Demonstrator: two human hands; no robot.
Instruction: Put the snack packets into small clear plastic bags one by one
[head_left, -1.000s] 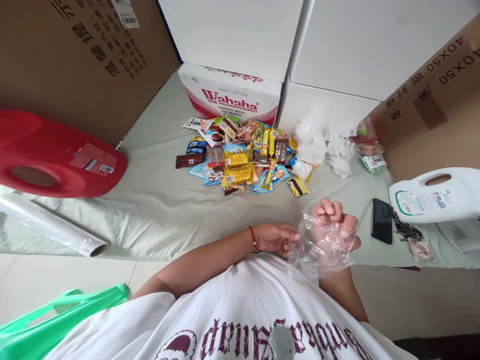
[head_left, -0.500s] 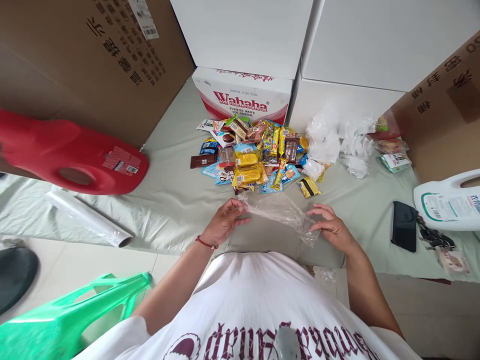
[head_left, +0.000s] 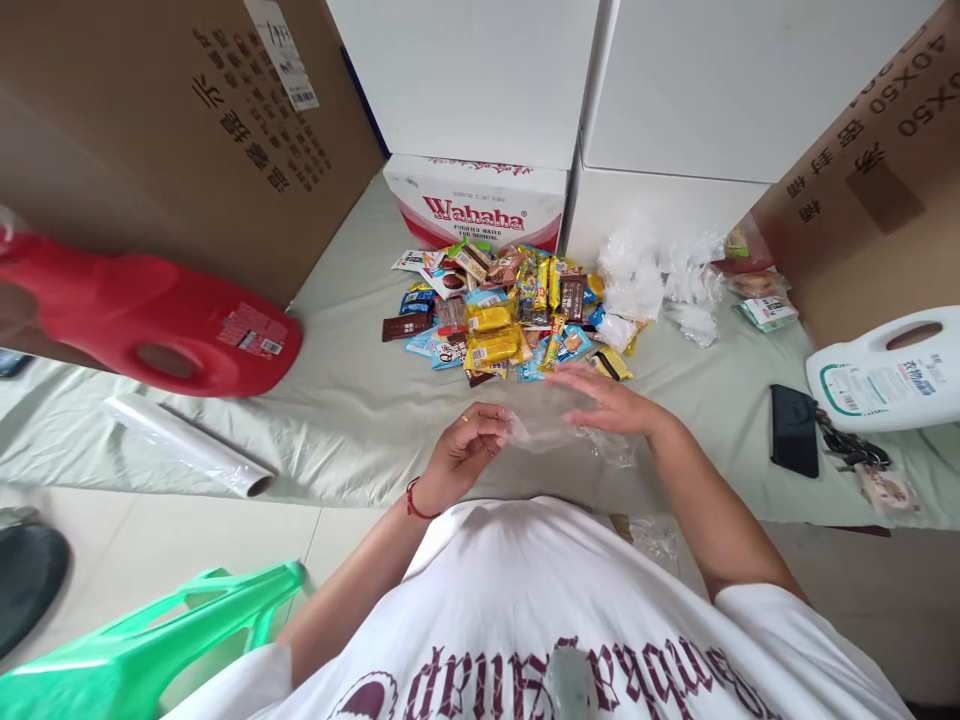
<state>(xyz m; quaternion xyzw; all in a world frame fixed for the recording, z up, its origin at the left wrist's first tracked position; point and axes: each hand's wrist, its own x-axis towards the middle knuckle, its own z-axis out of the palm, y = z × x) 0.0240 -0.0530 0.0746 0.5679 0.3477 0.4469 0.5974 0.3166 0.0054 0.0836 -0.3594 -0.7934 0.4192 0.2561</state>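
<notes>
Pinched between the fingers of my left hand [head_left: 466, 448] is one edge of a thin clear plastic bag [head_left: 541, 428], which hangs limp over the cloth-covered surface. My right hand [head_left: 611, 402] is over the bag's other side with its fingers stretched out to the left. Whether those fingers touch the film, I cannot tell. Just beyond both hands lies a heap of small wrapped snacks [head_left: 487, 318], with yellow, blue, brown and white packets. A yellow packet with a dark band [head_left: 611, 363] rests at the heap's right edge, beside my right fingers.
Crumpled clear plastic [head_left: 637, 275] lies right of the heap, before white boxes [head_left: 667, 215] and a Wahaha carton [head_left: 476, 205]. A red jug [head_left: 187, 330] and a film roll [head_left: 187, 445] lie left. On the right are a phone [head_left: 795, 430], keys [head_left: 847, 440] and a white jug [head_left: 892, 375].
My right hand has moved left and forward over the bag, its fingers straightening. My left hand keeps its pinch on the bag and has shifted slightly right.
</notes>
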